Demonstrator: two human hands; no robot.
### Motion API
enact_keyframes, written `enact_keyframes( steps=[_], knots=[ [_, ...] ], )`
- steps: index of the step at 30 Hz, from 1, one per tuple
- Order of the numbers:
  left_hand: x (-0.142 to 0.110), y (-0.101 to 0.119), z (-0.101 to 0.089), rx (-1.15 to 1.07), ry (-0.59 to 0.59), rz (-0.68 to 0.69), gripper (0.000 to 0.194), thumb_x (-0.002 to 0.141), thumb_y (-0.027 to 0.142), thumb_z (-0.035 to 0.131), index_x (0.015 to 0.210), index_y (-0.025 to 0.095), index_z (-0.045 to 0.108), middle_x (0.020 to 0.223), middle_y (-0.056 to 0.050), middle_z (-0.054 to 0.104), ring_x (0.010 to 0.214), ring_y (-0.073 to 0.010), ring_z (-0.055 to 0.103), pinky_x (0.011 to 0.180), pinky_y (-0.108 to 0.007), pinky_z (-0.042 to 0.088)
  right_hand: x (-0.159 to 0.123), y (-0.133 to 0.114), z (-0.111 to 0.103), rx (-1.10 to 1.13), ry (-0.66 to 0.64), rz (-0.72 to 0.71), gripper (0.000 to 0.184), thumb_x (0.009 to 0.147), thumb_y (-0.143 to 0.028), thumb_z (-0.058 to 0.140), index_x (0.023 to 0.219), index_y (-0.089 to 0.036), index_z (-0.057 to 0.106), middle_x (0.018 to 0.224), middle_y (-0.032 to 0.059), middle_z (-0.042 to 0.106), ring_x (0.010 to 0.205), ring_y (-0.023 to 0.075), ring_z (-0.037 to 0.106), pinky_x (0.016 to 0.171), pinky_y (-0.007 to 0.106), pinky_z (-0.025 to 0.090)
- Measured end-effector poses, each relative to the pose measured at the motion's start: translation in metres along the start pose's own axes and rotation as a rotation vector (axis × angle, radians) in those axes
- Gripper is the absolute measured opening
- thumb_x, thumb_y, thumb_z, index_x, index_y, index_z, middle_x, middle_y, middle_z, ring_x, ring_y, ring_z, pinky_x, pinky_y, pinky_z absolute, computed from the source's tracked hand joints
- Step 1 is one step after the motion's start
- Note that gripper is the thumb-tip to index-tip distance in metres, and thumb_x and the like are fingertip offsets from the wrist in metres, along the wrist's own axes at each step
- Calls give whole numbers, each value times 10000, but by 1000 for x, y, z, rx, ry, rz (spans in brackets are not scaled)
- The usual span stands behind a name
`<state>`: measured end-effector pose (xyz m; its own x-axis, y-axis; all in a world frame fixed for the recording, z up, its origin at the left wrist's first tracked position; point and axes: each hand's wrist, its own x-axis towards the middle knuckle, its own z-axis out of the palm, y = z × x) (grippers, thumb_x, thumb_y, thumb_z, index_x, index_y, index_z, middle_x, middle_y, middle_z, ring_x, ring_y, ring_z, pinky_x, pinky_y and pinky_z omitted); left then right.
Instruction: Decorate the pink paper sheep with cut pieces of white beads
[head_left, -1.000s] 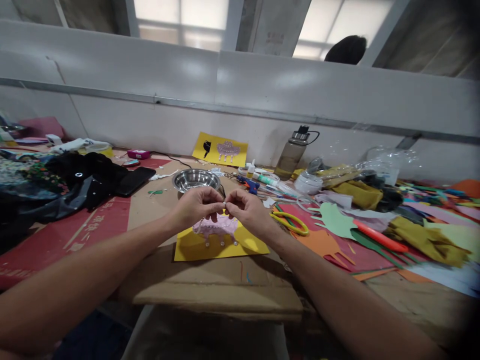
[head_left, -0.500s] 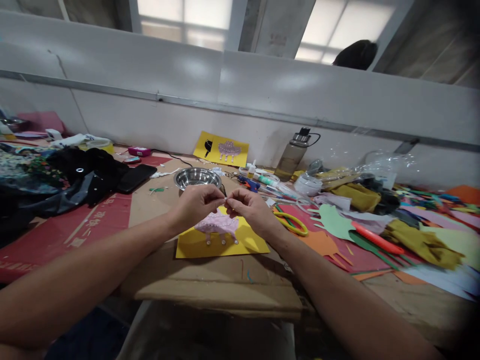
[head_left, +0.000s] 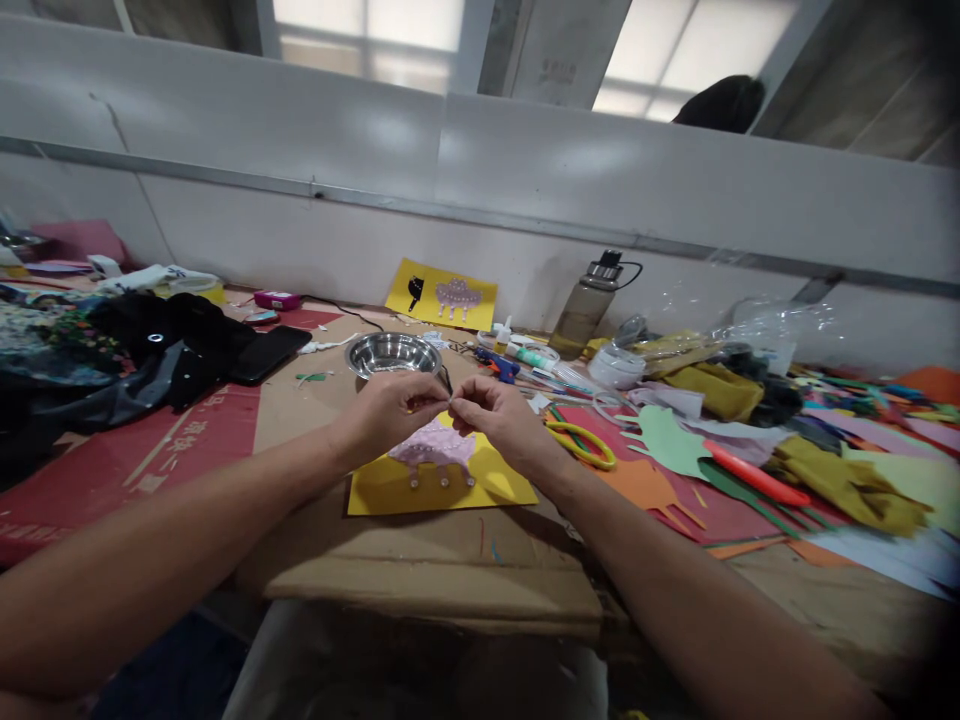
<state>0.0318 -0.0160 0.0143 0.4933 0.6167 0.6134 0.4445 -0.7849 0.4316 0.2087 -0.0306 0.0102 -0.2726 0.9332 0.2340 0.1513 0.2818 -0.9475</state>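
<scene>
My left hand [head_left: 394, 412] and my right hand [head_left: 495, 412] meet fingertip to fingertip above a yellow card [head_left: 495, 485]. Both are closed in a pinch, and whatever sits between the fingertips is too small to make out. Under them on the card lies a pale purple cut-out [head_left: 439, 455] with a row of beads and round beads at the ends of its legs. Just behind my left hand stands a shiny metal bowl [head_left: 394, 350] with small bits in it.
A second decorated yellow card [head_left: 442, 293] leans on the wall. Right of it are a water bottle [head_left: 587, 305], a blue glue gun [head_left: 499, 365], yellow-handled scissors [head_left: 581, 445] and coloured cut-outs [head_left: 667, 442]. At left lie a black phone [head_left: 270, 353] and dark cloth [head_left: 180, 340].
My hands stay pinched together in nearly the same spot. The pale speck seen between the fingertips earlier is harder to see now. The view has shifted very slightly.
</scene>
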Motion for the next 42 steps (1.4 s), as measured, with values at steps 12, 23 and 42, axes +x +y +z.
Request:
enact_keyframes(
  steps=[12,23,42],
  knots=[
    [0,6,0,-117,-38,-127,140,813,256,594,791,164,698,705,-13,686,620,-96,567,585,-199,419,-1,-2,-1,25,-9,12,149,711,-312,621,708,-179,554,615,-29,559,567,96,528,571,260,452],
    [0,2,4,-271,-37,-138,164,810,273,602,780,134,683,706,-35,678,633,-105,585,580,-207,448,-1,-2,-1,-13,2,-1,113,714,-273,591,693,-178,531,580,-38,549,533,88,508,550,250,416],
    [1,3,2,-162,20,-90,108,794,220,625,732,155,685,643,3,666,575,-72,554,539,-175,412,-1,-2,0,-31,7,12,137,710,-299,611,711,-177,547,601,-35,556,543,94,526,553,257,434]
  ],
)
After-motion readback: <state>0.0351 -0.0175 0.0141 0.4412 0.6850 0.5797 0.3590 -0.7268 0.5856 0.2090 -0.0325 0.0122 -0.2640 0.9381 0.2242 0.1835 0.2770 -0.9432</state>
